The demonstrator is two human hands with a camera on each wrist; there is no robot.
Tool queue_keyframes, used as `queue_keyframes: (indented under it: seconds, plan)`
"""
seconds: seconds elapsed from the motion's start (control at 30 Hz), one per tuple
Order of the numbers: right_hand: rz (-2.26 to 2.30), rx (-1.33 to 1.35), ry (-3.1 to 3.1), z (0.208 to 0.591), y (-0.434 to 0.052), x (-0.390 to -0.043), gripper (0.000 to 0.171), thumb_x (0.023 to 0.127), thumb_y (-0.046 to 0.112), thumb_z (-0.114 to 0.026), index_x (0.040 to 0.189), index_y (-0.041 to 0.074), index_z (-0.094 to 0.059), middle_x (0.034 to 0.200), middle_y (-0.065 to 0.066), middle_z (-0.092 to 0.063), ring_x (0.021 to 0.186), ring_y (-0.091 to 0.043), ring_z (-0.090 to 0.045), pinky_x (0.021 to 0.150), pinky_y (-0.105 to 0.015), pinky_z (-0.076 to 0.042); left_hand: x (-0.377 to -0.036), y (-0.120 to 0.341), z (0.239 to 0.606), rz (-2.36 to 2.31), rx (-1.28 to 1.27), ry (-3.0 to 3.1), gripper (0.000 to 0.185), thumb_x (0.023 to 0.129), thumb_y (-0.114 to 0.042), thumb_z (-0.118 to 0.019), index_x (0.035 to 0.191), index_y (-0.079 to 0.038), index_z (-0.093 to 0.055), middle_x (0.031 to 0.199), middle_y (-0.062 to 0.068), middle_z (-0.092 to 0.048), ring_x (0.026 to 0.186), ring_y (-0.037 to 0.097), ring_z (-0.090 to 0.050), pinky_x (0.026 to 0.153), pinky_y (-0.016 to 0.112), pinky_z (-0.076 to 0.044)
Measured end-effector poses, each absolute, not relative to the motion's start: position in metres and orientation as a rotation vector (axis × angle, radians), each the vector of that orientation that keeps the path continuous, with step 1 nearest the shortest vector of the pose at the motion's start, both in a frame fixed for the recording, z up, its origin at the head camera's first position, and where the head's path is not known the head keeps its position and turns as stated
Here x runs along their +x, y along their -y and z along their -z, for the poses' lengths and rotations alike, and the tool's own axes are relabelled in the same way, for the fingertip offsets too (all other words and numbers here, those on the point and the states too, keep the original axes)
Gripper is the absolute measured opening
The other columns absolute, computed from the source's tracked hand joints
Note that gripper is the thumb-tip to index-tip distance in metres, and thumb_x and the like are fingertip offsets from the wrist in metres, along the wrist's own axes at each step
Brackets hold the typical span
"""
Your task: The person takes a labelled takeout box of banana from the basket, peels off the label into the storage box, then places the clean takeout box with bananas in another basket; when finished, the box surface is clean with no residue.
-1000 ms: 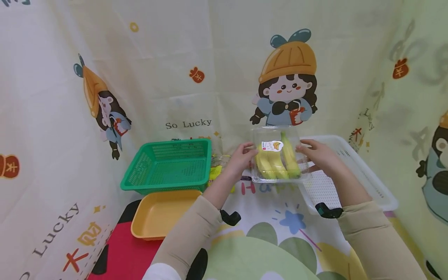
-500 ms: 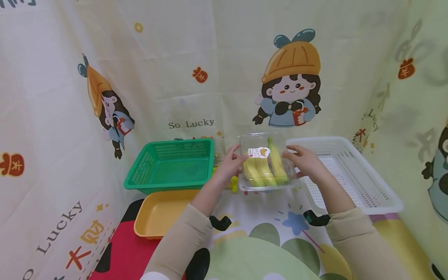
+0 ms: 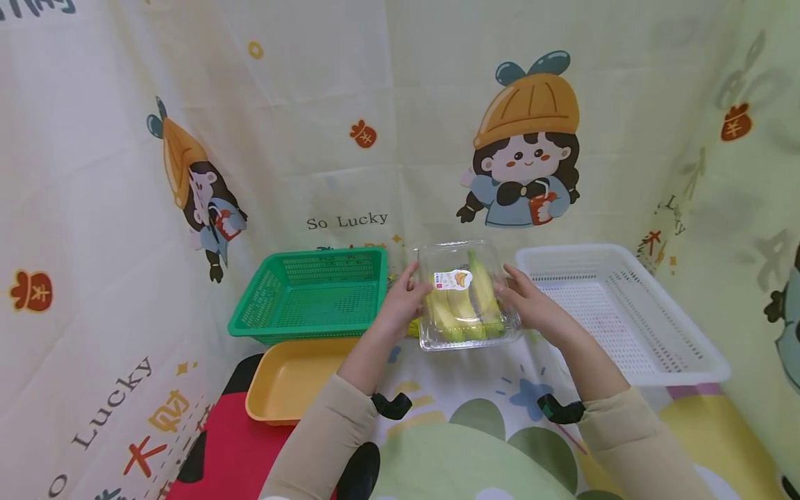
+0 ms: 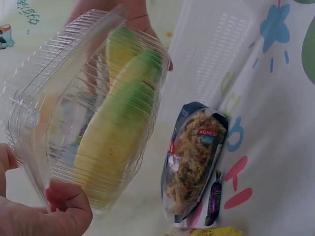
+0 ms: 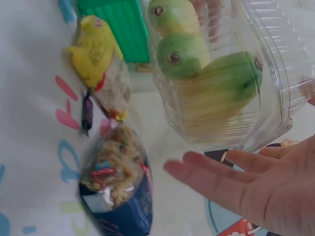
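Between the two hands: a clear plastic clamshell of bananas [image 3: 465, 302] is held up off the printed tablecloth [image 3: 475, 417], lid closed, not yet set down in any container.
Left hand [image 3: 405, 300]: grips the box's left side, thumb and fingertips [image 4: 66, 199] curled round its rim.
Right hand [image 3: 528, 305]: rests flat against the box's right side; in the right wrist view its fingers [image 5: 216, 172] lie straight and together beneath the pack, supporting rather than clutching.
Progress: judging by the lift, the box is in mid-carry; placing it is what remains.
The pack: ribbed, transparent and hinged, with a small banana sticker on the lid; inside lie three yellow bananas with green ends, packed side by side.
Left of the left hand: a green basket [image 3: 312, 295], and nearer the person a yellow tray [image 3: 281, 382].
Right of the right hand: a white basket [image 3: 625, 312], showing nothing inside.
Below the hands: a dark blue pasta bag [image 4: 194, 157], a small dark wrapped sweet [image 4: 215, 196] and a yellow-topped snack bag [image 5: 101, 66] lying on the cloth.
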State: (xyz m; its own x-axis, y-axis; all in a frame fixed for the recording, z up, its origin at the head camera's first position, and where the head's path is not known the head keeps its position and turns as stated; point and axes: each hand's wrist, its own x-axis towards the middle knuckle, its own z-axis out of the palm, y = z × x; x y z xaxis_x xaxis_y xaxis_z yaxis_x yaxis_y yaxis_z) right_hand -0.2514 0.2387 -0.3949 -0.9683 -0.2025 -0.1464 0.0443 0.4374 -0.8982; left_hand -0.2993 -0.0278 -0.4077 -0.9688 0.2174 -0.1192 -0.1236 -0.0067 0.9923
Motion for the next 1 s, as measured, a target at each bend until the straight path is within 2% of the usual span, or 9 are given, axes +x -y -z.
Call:
queue_keyframes:
  seconds: [0.07,0.23,0.4,0.5,0.7,0.87,1.0]
  plan:
    - [1.587,-0.145,-2.400,0.399,-0.238,-0.249,0.082,0.102,0.052,-0.042,0.159,0.025,0.010,0.165,-0.022,-0.006,0.144,-0.051,-0.026,0.098,-0.066,-0.046,-0.300,0.028,0.409,-2.078,0.074,-2.024,0.073,0.092,-0.019,-0.065,0.155,-0.031,-0.031,0.090,-0.003,-0.038,0.064,0.008,-0.037,0.061,0.020,-0.045]
    - [1.683,-0.157,-2.260,0.410,-0.236,-0.246,0.081,0.102,0.050,-0.044,0.158,0.033,0.012,0.165,-0.019,0.003,0.128,-0.047,-0.047,0.085,-0.054,-0.058,-0.300,0.031,0.411,-2.098,0.010,-2.012,0.072,0.092,-0.022,-0.065,0.154,-0.033,-0.032,0.096,0.000,-0.041,0.071,0.010,-0.041,0.063,0.020,-0.046]
    - [1.749,-0.204,-2.204,0.417,-0.234,-0.247,0.084,0.101,0.043,-0.050,0.158,0.034,0.011,0.165,-0.017,0.006,0.117,-0.040,-0.057,0.082,-0.055,-0.058,-0.300,0.032,0.413,-2.118,0.025,-1.997,0.074,0.092,-0.024,-0.067,0.155,-0.030,-0.030,0.092,-0.001,-0.041,0.073,0.011,-0.044,0.065,0.022,-0.048]
    - [1.778,-0.215,-2.197,0.416,-0.234,-0.249,0.082,0.102,0.040,-0.050,0.159,0.034,0.009,0.166,-0.016,0.005,0.116,-0.040,-0.057,0.081,-0.054,-0.059,-0.300,0.034,0.413,-2.100,0.036,-1.996,0.075,0.092,-0.026,-0.068,0.155,-0.031,-0.029,0.095,0.000,-0.042,0.078,0.013,-0.047,0.068,0.024,-0.051]
    - [1.774,-0.214,-2.206,0.412,-0.239,-0.256,0.078,0.102,0.039,-0.048,0.159,0.032,0.004,0.166,-0.017,0.003,0.126,-0.048,-0.049,0.081,-0.051,-0.060,-0.305,0.042,0.408,-1.982,0.052,-2.099,0.071,0.095,-0.036,-0.063,0.156,-0.035,-0.027,0.122,0.006,-0.053,0.097,0.019,-0.058,0.083,0.036,-0.057]
    - [1.762,-0.242,-2.141,0.409,-0.248,-0.263,0.076,0.102,0.040,-0.048,0.160,0.032,0.001,0.164,-0.019,-0.001,0.123,-0.046,-0.051,0.084,-0.054,-0.058,-0.316,0.056,0.404,-1.971,0.052,-2.182,0.067,0.097,-0.038,-0.058,0.156,-0.032,-0.026,0.137,0.009,-0.050,0.117,0.028,-0.056,0.098,0.046,-0.053]
    - [1.758,-0.277,-2.081,0.407,-0.257,-0.267,0.076,0.102,0.039,-0.049,0.160,0.031,-0.001,0.163,-0.020,-0.006,0.129,-0.047,-0.043,0.084,-0.053,-0.058,-0.329,0.068,0.405,-1.945,0.073,-2.226,0.065,0.098,-0.043,-0.054,0.156,-0.031,-0.027,0.150,0.008,-0.043,0.133,0.032,-0.049,0.105,0.049,-0.049]
